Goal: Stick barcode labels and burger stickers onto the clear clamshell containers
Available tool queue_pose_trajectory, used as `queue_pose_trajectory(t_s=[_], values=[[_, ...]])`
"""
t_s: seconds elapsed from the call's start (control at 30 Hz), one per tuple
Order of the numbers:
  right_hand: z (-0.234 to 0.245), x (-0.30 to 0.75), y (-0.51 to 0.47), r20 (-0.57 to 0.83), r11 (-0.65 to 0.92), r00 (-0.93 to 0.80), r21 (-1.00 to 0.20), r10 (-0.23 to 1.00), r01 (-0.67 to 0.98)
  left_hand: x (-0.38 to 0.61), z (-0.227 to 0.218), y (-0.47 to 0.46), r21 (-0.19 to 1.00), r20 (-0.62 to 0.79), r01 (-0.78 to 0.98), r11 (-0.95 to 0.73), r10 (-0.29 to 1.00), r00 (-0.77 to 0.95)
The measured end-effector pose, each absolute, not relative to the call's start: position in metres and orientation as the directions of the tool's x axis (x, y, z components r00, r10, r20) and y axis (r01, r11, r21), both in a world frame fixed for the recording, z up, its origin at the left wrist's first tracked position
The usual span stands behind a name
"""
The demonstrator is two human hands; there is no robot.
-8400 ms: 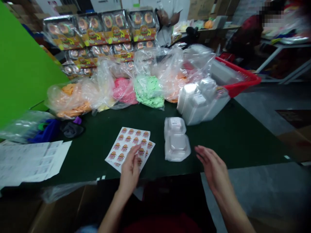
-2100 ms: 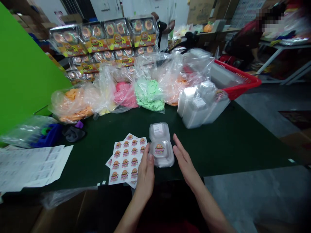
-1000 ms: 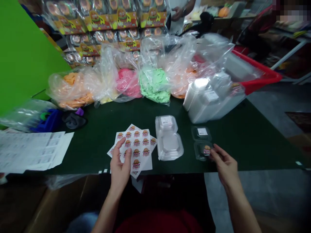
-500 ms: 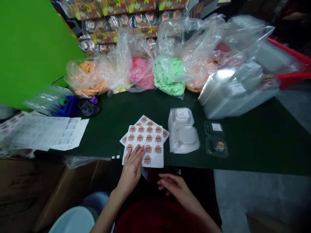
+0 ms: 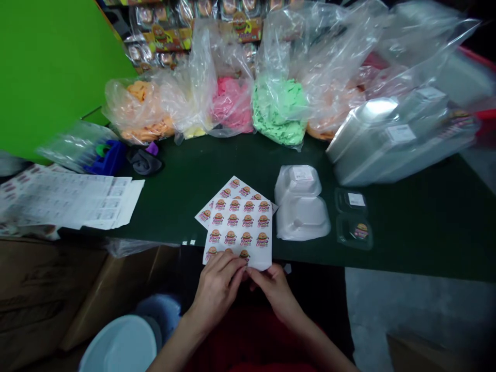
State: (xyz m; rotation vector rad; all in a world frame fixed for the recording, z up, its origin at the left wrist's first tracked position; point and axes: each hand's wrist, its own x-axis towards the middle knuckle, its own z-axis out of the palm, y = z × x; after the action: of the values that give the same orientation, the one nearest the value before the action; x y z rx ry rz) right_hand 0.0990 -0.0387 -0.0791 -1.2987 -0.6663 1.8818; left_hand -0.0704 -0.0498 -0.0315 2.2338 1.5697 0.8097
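Note:
A white sheet of round burger stickers (image 5: 238,227) overhangs the front edge of the table, partly covering a second sticker sheet (image 5: 234,182) turned at an angle beneath it. My left hand (image 5: 220,281) grips the near edge of the top sheet, its fingers lying over the bottom row of stickers. Close beside it, my right hand (image 5: 273,287) pinches the same edge near the lower right corner, thumb on top and fingertips hidden under the paper. Right of the sheets stand clear clamshell boxes (image 5: 304,217), the upper part bearing a white label.
An opened clear box (image 5: 354,231) with a burger sticker lies further right, before stacked clear boxes (image 5: 372,144). Bags of pink (image 5: 232,106) and green pieces (image 5: 281,111) line the back. Label sheets (image 5: 77,199) and a blue tape dispenser (image 5: 104,157) are left.
My left hand has slid down to the sheet's near edge. My right hand has come up from below the table edge and taken hold of the sheet. The view has shifted slightly.

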Motion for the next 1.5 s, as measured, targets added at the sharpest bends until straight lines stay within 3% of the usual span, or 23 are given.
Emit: queue_pose_trajectory(t_s=[0.23,0.7,0.97,1.2,1.3,1.37,1.5], values=[[-0.073,0.103,-0.033,-0.480,-0.544,-0.287,-0.811,0.829,-0.213,-0.064,-0.028,-0.052,0.478,0.319,0.795,-0.374,0.917,0.240],[-0.072,0.105,-0.025,-0.328,-0.345,-0.325,-0.939,0.887,0.004,-0.063,-0.028,-0.042,0.332,0.260,0.866,-0.374,0.919,0.297],[-0.077,0.097,-0.025,-0.461,-0.520,-0.323,-0.845,0.826,-0.125,-0.076,-0.032,-0.028,0.641,0.104,0.766,-0.034,0.994,-0.043],[-0.078,0.095,-0.024,-0.602,-0.674,-0.315,-0.706,0.734,-0.219,-0.094,-0.036,-0.020,0.780,0.057,0.593,0.200,0.921,-0.386],[-0.069,0.106,-0.026,-0.615,-0.737,-0.488,-0.669,0.619,-0.092,-0.092,-0.031,-0.021,0.733,0.228,0.666,0.138,0.872,-0.433],[-0.057,0.114,-0.026,-0.551,-0.709,-0.586,-0.703,0.594,-0.058,-0.084,-0.024,-0.026,0.625,0.383,0.781,-0.001,0.872,-0.306],[-0.035,0.122,-0.021,-0.411,-0.566,-0.483,-0.790,0.774,-0.234,-0.055,-0.016,-0.044,0.477,0.474,0.828,-0.294,0.880,0.039]])
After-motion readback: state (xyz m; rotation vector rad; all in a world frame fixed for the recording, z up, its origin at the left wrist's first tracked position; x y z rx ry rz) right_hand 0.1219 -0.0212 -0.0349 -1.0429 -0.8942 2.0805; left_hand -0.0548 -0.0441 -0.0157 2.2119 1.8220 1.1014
